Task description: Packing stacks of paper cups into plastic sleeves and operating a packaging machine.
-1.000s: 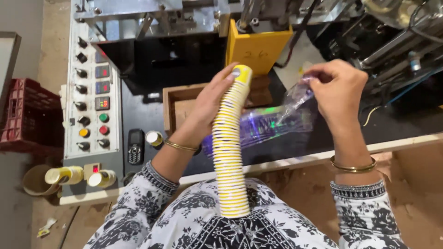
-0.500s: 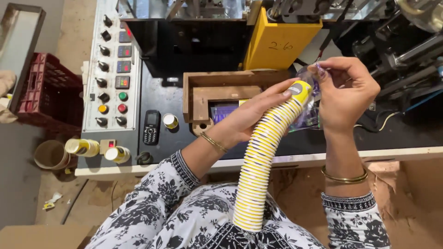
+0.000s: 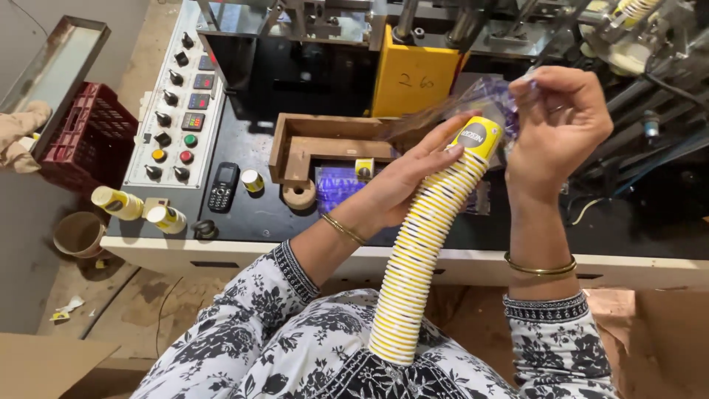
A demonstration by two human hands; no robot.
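**Cup stack held against a plastic sleeve, both hands busy**

Left hand (image 3: 402,181) lies along the upper part of a long stack of nested yellow-and-white paper cups (image 3: 425,255). Fingers are stretched out and close together, pressed flat on the stack's side just under its top end; thumb is hidden behind the stack, so can't tell how far it wraps. The stack runs tilted, lower end at the person's lap, top end up and to the right, over the black tabletop (image 3: 258,214).

Right hand (image 3: 557,122) is up beside the top of the stack. Fingers are curled in and pinched on a clear crinkled plastic sleeve with purple print (image 3: 487,100). The sleeve sits right at the stack's top end, touching it; can't tell if the end is inside it yet.

Around it:
- Shallow brown wooden tray (image 3: 325,144) on the tabletop behind the left hand, a small wooden disc (image 3: 299,194) at its front corner.
- Small black keypad phone (image 3: 222,187) left of the tray, single small yellow-and-white paper cup (image 3: 252,180) just beside it.
- Grey control panel with knobs and coloured buttons (image 3: 177,111) further left.
- Two short rolls of yellow cups (image 3: 136,209) lying at the tabletop's left edge.
- Yellow sheet-metal guard (image 3: 413,81) on the machine behind.
- Dark red plastic crate (image 3: 88,140) on the floor, far left.
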